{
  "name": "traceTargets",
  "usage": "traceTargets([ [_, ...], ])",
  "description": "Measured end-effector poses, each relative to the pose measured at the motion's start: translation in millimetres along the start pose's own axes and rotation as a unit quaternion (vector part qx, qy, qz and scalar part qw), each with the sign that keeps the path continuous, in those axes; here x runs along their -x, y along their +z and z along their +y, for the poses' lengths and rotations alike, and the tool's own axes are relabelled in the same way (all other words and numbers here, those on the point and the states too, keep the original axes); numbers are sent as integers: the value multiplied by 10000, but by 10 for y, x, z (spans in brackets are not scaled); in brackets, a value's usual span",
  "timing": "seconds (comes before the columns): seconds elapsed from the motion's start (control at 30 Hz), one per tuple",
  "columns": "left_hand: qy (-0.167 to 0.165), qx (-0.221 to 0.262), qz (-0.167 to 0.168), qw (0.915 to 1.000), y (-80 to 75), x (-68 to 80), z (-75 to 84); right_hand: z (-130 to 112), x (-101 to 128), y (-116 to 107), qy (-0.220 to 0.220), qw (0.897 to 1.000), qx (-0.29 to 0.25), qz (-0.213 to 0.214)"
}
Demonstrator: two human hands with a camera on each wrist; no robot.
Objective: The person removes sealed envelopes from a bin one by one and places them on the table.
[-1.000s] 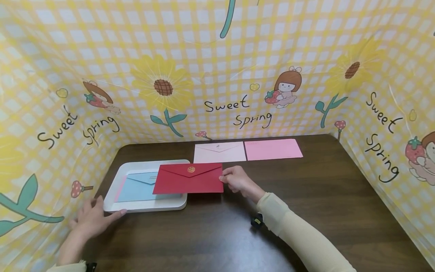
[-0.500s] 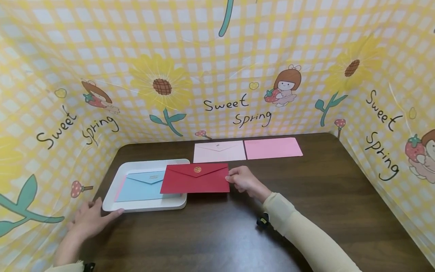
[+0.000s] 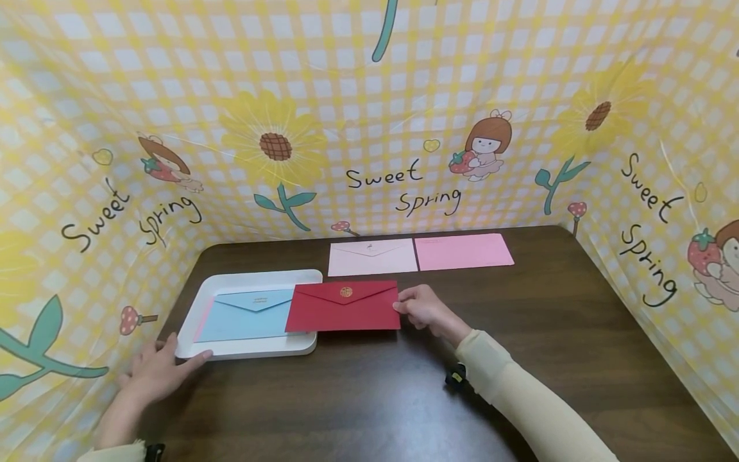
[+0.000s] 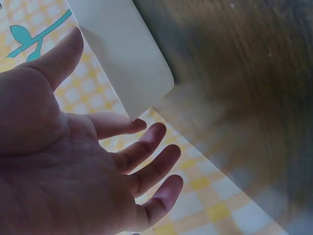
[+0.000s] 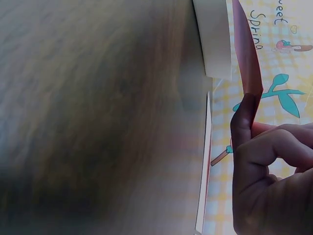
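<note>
My right hand pinches the right edge of a red envelope with a gold emblem on its flap. The envelope is held above the table, its left end over the right rim of a white tray. In the right wrist view, the red envelope appears nearly edge-on between thumb and fingers. A light blue envelope lies in the tray, with a pink edge showing beneath it. At the tray's near left corner, my left hand touches the tray with thumb and index finger, its fingers loosely extended.
A pale pink envelope and a brighter pink envelope lie side by side at the back of the dark wooden table. Yellow checked cloth walls the table at the back and sides.
The right hand has drawn the red envelope to the right, uncovering more of the blue envelope. My left hand and the tray have stayed nearly in place.
</note>
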State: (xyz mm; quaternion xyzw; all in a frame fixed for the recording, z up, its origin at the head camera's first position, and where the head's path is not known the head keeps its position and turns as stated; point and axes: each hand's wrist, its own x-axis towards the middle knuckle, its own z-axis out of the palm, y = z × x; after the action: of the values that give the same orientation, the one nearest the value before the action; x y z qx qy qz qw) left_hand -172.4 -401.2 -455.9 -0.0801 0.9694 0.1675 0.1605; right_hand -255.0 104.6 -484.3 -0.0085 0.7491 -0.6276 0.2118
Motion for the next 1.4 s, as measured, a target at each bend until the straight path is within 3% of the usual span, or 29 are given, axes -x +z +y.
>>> traceTargets([
  [0.7,215,117,155,9996,55,-49,-35,72,64,-212,40,9996,228,157],
  [1.2,606,-336,586,9959,5,-120,-7,89,97,-395,210,9988,327,299],
  [1.4,609,-319,550,9961,13,-131,-15,133,119,-459,269,9982,425,329],
])
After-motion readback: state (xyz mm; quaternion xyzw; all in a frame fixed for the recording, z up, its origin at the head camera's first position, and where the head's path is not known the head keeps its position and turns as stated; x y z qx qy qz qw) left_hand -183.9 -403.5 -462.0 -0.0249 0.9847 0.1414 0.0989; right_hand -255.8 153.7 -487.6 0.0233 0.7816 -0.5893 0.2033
